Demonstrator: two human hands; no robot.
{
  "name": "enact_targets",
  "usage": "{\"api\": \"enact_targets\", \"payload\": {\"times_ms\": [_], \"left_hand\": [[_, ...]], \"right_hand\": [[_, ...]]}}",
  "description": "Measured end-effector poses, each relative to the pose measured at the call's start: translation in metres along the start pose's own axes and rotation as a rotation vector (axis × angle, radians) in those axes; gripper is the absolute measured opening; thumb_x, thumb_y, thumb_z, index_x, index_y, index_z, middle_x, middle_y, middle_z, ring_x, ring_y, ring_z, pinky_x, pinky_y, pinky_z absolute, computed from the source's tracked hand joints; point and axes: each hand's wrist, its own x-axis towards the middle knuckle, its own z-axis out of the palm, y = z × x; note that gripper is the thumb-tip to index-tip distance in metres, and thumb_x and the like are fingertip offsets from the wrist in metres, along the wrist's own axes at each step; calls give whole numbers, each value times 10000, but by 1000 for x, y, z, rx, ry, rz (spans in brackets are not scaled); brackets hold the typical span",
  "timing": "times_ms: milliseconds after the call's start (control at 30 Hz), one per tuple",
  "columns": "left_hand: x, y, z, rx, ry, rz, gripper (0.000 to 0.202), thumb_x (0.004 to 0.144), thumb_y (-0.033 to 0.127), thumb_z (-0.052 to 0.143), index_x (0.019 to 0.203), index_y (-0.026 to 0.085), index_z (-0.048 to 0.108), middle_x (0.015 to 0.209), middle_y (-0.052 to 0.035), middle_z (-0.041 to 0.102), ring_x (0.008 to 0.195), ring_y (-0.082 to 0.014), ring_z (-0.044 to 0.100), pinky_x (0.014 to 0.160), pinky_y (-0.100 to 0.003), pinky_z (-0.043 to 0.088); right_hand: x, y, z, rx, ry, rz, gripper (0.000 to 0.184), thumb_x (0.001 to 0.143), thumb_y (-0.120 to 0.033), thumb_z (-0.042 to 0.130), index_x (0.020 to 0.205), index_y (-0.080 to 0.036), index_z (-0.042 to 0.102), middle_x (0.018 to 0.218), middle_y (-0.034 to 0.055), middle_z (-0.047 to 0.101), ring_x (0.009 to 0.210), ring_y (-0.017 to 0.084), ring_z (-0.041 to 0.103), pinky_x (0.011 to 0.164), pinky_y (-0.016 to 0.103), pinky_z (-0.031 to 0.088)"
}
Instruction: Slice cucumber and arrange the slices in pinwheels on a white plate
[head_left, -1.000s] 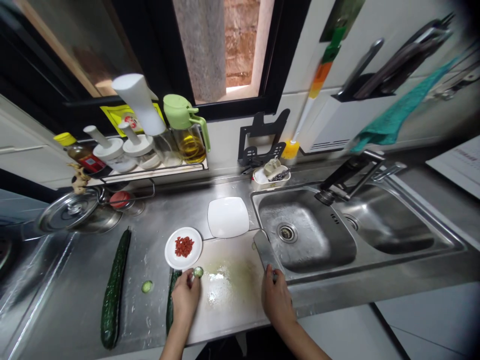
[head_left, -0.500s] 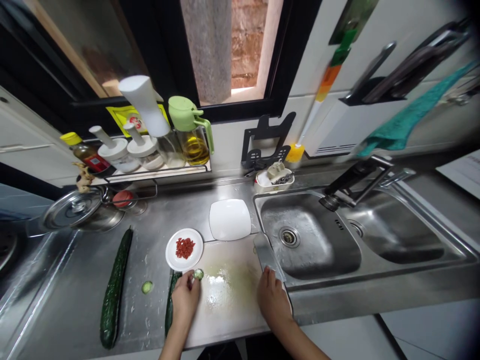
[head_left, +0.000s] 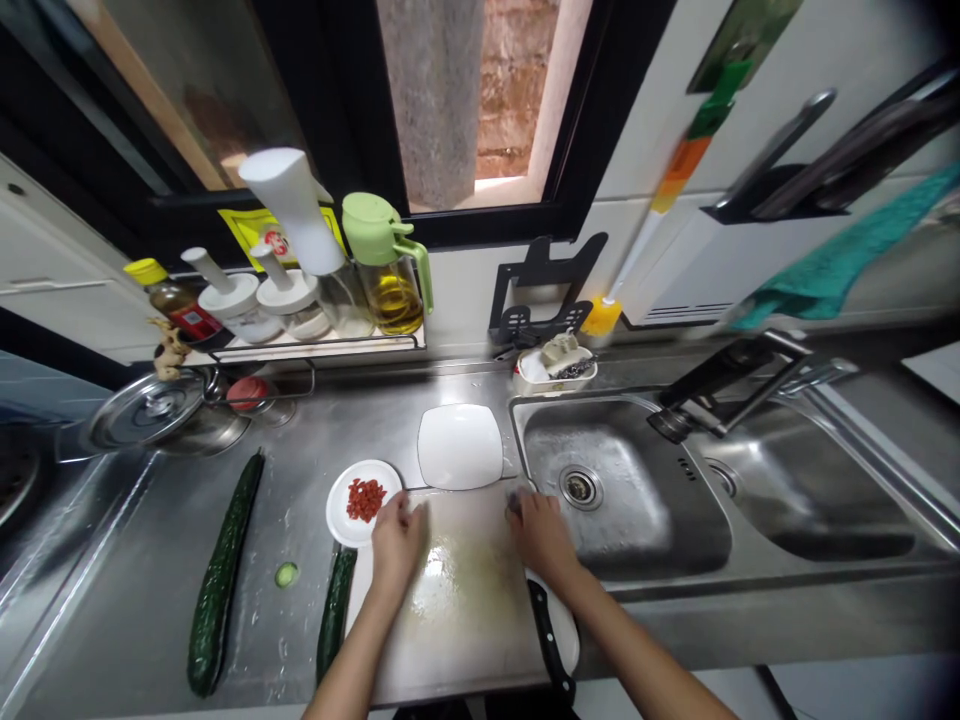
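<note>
My left hand [head_left: 397, 545] is over the upper left of the cutting board [head_left: 457, 640], beside a small white plate of chopped red pieces [head_left: 365, 499]. Its fingers are curled together, and whatever they hold is hidden. At the board's upper right corner, my right hand [head_left: 541, 532] has its fingertips closed down around a small dark spot too unclear to name. Below that wrist lies a knife with a black riveted handle [head_left: 551, 640]; the hand hides most of its blade. A cucumber [head_left: 335, 610] lies along the board's left edge, partly behind my left forearm.
A whole cucumber [head_left: 225, 575] and a cucumber slice [head_left: 286, 574] lie on the steel counter to the left. Behind the board is a square white plate [head_left: 460, 446]. The double sink [head_left: 622, 480] is to the right. Seasoning jars and an oil bottle [head_left: 391, 270] stand on a rack.
My left hand has moved up and right from the cucumber; the small piece it pinched no longer shows. My right hand has slid up the knife, uncovering the black handle. The view has shifted slightly.
</note>
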Motion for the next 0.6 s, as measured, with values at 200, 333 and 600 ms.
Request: {"api": "enact_targets", "payload": {"times_ms": [200,333,600], "left_hand": [[48,48,31,205,-152,-165,343,846,341,462,1061,90,555,1006,-178,632,959,-261,595,812,-333,423],[55,50,38,216,-151,-192,309,830,291,498,1048,80,551,1055,-202,612,999,-266,587,823,-328,407],[54,50,33,174,-147,-177,289,806,243,536,1055,97,549,1049,-164,617,1022,-246,578,845,-311,408]], "right_hand": [[88,-7,-2,66,-21,31,277,880,-189,378,1071,-123,566,1048,137,618,1019,234,507,806,304,324],[109,-8,7,105,-59,3,278,835,-131,402,1039,-136,591,967,96,660,918,196,562,789,270,313],[109,-5,4,147,-63,-2,335,787,-101,415,1063,-149,599,991,79,670,911,194,570,758,253,318]]}}
